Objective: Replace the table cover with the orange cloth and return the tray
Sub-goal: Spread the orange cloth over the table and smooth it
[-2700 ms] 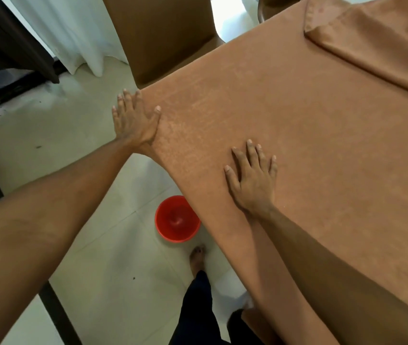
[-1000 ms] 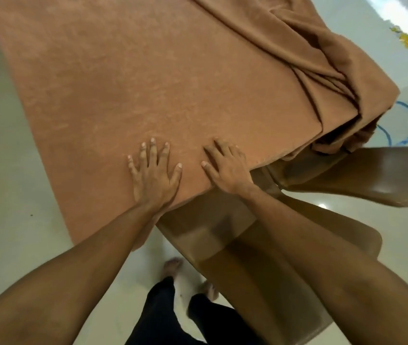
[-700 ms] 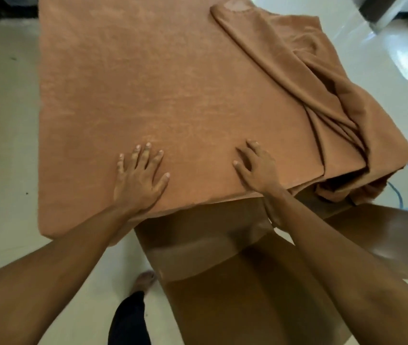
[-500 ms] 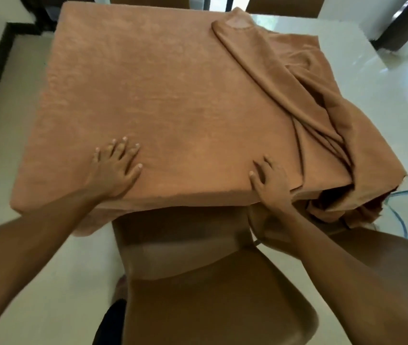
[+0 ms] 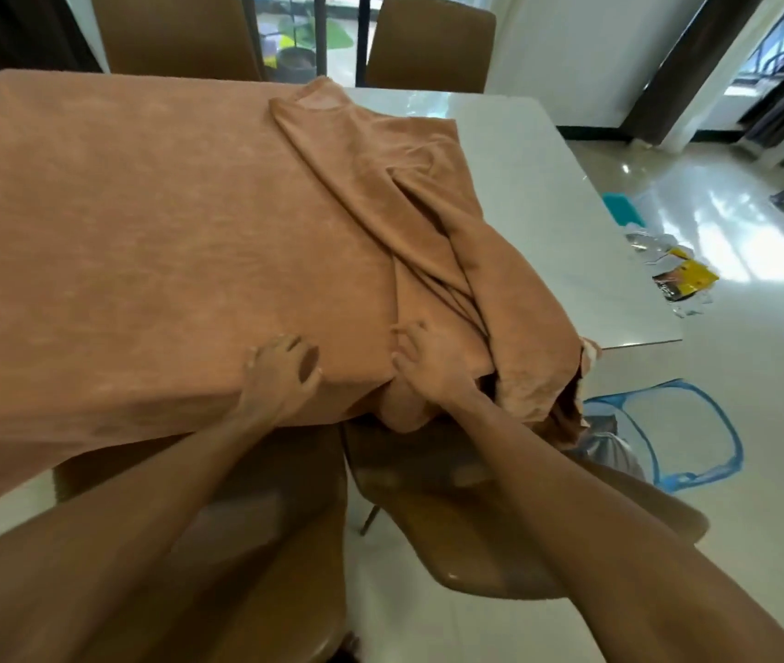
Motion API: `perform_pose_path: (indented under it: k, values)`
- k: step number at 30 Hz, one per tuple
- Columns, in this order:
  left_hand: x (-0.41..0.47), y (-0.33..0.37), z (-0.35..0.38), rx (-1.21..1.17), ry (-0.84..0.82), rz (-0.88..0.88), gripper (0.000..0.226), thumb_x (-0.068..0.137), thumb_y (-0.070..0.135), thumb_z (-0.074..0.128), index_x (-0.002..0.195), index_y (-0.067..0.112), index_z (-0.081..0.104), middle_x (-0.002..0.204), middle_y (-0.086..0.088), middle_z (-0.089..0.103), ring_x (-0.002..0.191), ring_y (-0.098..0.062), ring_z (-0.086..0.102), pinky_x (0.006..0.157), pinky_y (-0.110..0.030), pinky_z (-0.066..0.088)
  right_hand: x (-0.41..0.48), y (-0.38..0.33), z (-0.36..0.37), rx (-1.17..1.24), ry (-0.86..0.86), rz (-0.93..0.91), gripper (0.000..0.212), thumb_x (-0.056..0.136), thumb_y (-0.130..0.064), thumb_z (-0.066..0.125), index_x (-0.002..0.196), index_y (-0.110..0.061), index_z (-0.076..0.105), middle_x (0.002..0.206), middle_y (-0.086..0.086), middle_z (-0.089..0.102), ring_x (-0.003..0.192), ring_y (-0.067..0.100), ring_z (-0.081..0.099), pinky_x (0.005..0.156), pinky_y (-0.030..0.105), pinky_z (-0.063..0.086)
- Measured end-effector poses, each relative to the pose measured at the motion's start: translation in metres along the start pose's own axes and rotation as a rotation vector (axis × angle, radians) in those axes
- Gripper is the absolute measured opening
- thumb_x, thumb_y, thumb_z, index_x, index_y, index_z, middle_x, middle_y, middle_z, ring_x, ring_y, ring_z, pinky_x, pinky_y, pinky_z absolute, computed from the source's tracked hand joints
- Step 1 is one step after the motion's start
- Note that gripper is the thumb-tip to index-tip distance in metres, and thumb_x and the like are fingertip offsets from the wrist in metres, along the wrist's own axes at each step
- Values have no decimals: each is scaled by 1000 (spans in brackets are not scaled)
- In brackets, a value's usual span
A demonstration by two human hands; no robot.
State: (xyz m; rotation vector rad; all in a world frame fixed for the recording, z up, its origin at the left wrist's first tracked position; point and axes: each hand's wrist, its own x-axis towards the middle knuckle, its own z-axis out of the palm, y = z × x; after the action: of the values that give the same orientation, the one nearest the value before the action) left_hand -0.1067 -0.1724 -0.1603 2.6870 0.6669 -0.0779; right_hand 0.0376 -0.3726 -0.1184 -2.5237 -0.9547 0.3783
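The orange cloth (image 5: 150, 222) lies flat over the left part of the white table (image 5: 538, 193), and its right part is folded back into a bunched heap (image 5: 433, 203) across the middle. My left hand (image 5: 280, 370) rests on the cloth at the near table edge with its fingers curled. My right hand (image 5: 428, 361) presses against the near end of the bunched folds; whether it grips them I cannot tell. The right third of the tabletop is bare. No tray is in view.
Two brown chairs (image 5: 452, 528) stand at the near side under my arms, two more (image 5: 428, 45) at the far side. A blue-rimmed mesh basket (image 5: 696, 442) sits on the floor to the right, with a teal object (image 5: 622, 208) and yellow packets (image 5: 684, 277) farther off.
I have walked round from the table's left corner to its long near side. Both hands slid right along the near edge. My right hand now reaches the bunched folds and my left fingers have curled.
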Motion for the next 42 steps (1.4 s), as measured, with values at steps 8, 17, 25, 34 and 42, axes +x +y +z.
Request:
perform_pose_path:
  k: [8,17,25,34,42]
  values:
    - [92,130,36,-204,82,-18,53,97,33,49,148,19,43,159,-5,35,150,-25,21,122,-54,6,19,124,-87,25,227,395,52,105,-39,46,150,-14,40,154,13,40,141,34,39,119,48,27]
    - [122,153,65,23,48,-143,55,104,48,25,155,29,25,167,5,6,154,-19,-1,118,-58,-5,62,211,-118,420,-47,379,44,104,-49,45,133,-21,62,126,1,65,112,19,62,97,37,47]
    - [123,167,59,37,-31,-227,57,104,48,19,157,29,16,167,6,-4,153,-19,-9,118,-62,-7,85,215,-133,1131,-334,483,8,70,-23,57,68,-18,63,81,-6,64,87,15,55,85,36,41]
    - [100,219,73,-282,208,-369,62,90,48,43,150,34,32,145,-4,50,132,-28,48,108,-64,36,74,203,-113,550,-317,-13,33,87,-28,56,121,-27,57,111,-3,64,95,13,61,83,29,51]
    - [75,249,77,-79,-8,-537,65,97,63,34,156,47,10,167,-9,1,153,-33,0,119,-64,2,75,246,-120,218,-573,28,28,83,-41,63,106,-25,66,96,-4,67,89,20,64,78,36,52]
